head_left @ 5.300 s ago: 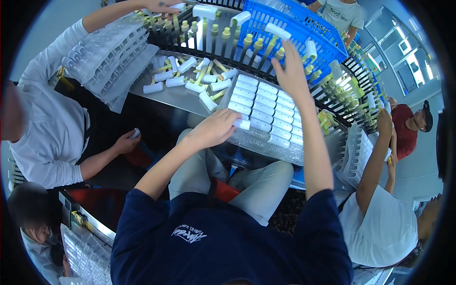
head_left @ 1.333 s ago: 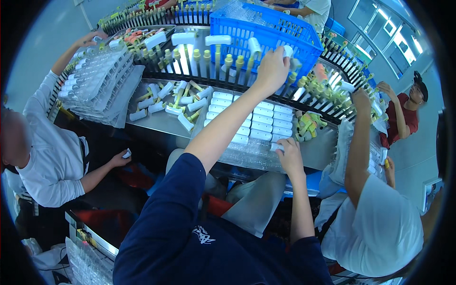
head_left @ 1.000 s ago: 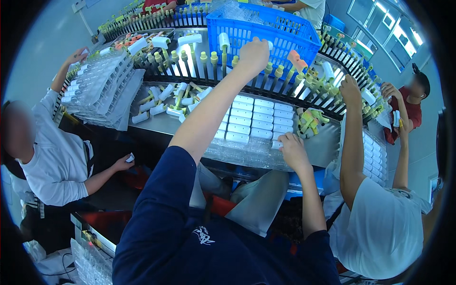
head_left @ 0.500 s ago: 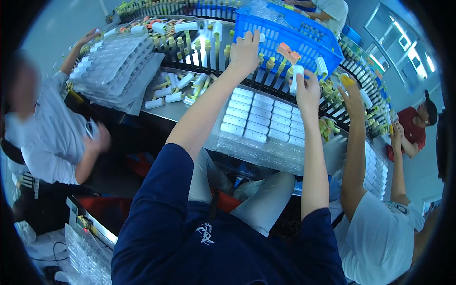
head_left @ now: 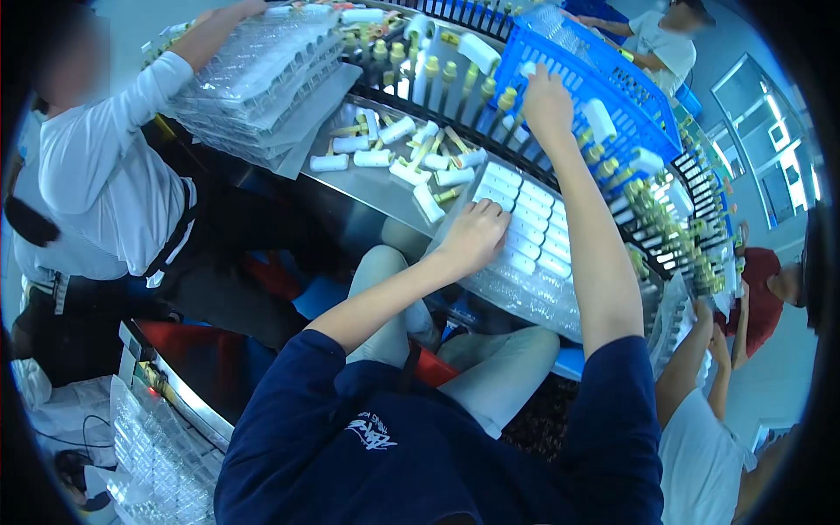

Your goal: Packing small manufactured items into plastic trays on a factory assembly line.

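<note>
**Both hands at the tube tray and conveyor rack**

While the left hand (head_left: 477, 234) rests on the near-left corner of the clear plastic tray (head_left: 534, 262), its fingers (head_left: 492, 220) lie loosely curled and close together, tips touching the white tubes (head_left: 535, 229) set in the tray; no pinch can be made out. Right hand (head_left: 546, 98) reaches far forward, arm straight, to the edge of the blue basket (head_left: 612, 83); fingers closed around a small white tube (head_left: 528, 68) at their tips, though the grip itself is partly hidden.

White tubes: short, capped cylinders, laid side by side in neat rows, filling the upper part of the tray; lower part of the tray shows bare clear pockets. Tray sits on the steel counter (head_left: 367, 179), directly before the person's knees.

Left of the tray: loose white and yellow-tipped tubes (head_left: 411, 157) scattered on the counter. Beyond, a curved black rack (head_left: 437, 96) carrying upright yellow-capped tubes runs past the basket and off to the right.

Far left: stack of empty clear trays (head_left: 262, 74) under the arm of a co-worker in a white sleeve (head_left: 114, 166). Another stack of clear trays (head_left: 149, 446) lower left.
</note>
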`<action>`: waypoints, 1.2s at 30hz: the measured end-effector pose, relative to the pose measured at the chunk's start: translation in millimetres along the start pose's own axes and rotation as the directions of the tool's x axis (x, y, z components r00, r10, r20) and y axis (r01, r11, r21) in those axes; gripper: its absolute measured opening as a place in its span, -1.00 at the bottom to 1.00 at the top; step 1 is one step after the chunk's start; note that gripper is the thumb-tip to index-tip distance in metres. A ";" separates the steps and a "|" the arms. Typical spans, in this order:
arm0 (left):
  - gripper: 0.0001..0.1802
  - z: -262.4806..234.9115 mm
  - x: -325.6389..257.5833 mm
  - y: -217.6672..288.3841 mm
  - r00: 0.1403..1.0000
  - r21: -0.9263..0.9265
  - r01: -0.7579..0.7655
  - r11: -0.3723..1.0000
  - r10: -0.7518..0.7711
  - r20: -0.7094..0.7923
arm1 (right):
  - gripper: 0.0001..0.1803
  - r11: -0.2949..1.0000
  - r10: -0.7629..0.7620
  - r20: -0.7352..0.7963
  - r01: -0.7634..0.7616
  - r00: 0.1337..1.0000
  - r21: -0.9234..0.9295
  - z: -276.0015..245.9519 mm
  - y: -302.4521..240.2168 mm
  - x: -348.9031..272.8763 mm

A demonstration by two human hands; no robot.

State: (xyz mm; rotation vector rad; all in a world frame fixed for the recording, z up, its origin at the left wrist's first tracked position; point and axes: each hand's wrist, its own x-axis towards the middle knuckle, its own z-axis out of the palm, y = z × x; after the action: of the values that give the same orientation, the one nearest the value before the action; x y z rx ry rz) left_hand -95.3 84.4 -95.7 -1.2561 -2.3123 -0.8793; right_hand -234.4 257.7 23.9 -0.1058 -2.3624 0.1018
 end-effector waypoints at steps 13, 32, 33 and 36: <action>-0.76 30.4 5.3 24.0 0.926 -0.069 -0.244 0.967 0.253 0.282 | -0.51 0.952 -0.280 0.613 0.134 0.739 0.274 -83.7 -47.8 -36.3; -0.64 -24.8 176.1 44.7 0.961 -0.236 -0.174 0.956 0.112 -0.254 | -0.70 0.974 0.210 0.660 -0.216 0.722 -0.074 -140.6 125.9 -277.6; -0.65 -26.8 198.2 46.3 0.954 -0.187 -0.180 0.966 0.125 -0.273 | -0.71 0.972 0.228 0.667 -0.207 0.709 -0.112 -141.3 123.0 -275.5; -0.66 -20.1 252.0 46.0 0.977 -0.055 -0.136 0.989 0.124 -0.171 | -0.72 0.969 0.245 0.664 -0.192 0.707 -0.153 -141.4 119.6 -273.2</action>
State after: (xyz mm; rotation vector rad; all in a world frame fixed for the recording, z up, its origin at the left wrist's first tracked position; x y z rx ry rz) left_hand -191.5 244.9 80.5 -1.2917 -2.0617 -0.9836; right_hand 64.7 353.3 -77.9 -0.4597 -3.0898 0.1971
